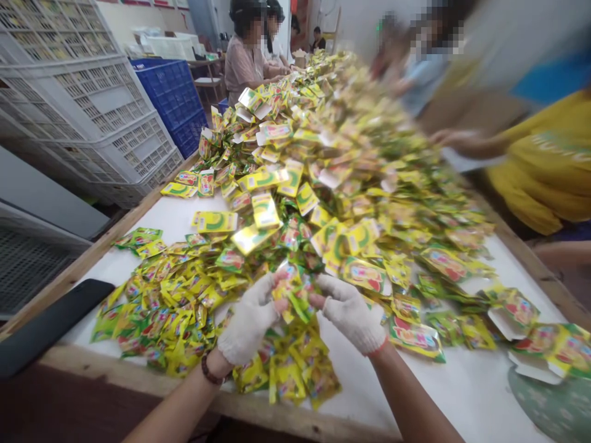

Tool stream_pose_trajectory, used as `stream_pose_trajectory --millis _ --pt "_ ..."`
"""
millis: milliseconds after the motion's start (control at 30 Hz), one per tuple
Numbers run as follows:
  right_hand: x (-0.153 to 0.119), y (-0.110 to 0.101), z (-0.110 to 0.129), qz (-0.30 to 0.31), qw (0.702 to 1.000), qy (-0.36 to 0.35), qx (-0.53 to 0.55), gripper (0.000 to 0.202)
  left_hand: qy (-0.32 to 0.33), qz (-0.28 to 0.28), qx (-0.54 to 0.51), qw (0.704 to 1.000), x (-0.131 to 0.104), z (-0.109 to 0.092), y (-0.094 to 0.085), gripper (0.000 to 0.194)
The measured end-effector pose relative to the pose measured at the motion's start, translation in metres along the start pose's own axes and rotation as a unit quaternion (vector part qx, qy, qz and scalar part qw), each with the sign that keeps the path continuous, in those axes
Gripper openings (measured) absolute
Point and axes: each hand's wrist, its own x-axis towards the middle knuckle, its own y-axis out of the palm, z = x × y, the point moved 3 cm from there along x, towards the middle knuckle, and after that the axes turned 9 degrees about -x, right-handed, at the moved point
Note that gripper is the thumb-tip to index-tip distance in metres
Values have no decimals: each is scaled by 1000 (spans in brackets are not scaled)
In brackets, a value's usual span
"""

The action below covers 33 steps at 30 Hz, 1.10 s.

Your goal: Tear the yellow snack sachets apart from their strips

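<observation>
in the head view, the left hand [249,317], in off-white knitted glove fabric with bare fingertips, is curling its fingers round small glossy packets [295,295]; the right hand [353,312], gloved alike, is closing thumb and fingers on their other side. the packets are sitting above the bench's [360,394] near edge, around its middle. crinkly loose sachets [170,301] are heaping towards the near left corner, beside a flat dark slab [55,323]. smooth, flat yellow cartons [265,209] are piling towards the far edge. lattice-sided plastic crates [99,98] are standing beyond the left edge.
</observation>
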Motion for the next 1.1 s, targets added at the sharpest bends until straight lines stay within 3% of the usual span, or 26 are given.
stream_pose_trajectory --millis 200,400,500,567,667,733,800,867,900,967,1033,1067,1100 --pt "-1 -6 0 -48 998 -35 -37 16 3 -73 -18 997 -1 5 4 34" --pt "-6 0 12 -30 996 -18 -80 4 18 -77 -55 995 -6 17 11 36" --pt "-6 7 8 -35 994 -17 -99 7 29 -81 -29 996 -9 21 10 36" --pt "-6 12 3 -71 993 -9 -92 8 21 -87 -41 995 -11 24 9 35" --pt "-6 20 -1 -100 994 -11 -49 33 34 -100 -54 993 -11 24 10 34" --pt "-6 25 1 -66 998 -21 -1 40 60 -88 12 994 -9 17 11 28" --pt "-5 24 1 -43 997 -7 59 34 102 -63 149 982 -4 0 10 19" --pt "-3 15 -1 -66 990 26 120 31 180 -27 325 928 4 -22 7 20" --pt "-2 9 -3 -88 985 43 144 33 231 0 416 880 9 -33 6 22" --pt "-1 -5 -6 -137 973 69 170 36 295 104 582 751 19 -46 7 26" --pt "1 -16 -8 -167 968 83 170 40 309 213 692 616 29 -45 7 38" --pt "1 -19 -8 -174 968 86 162 42 306 252 722 567 35 -42 7 43" --pt "2 -20 -8 -175 969 86 152 43 302 275 738 537 40 -38 8 46"
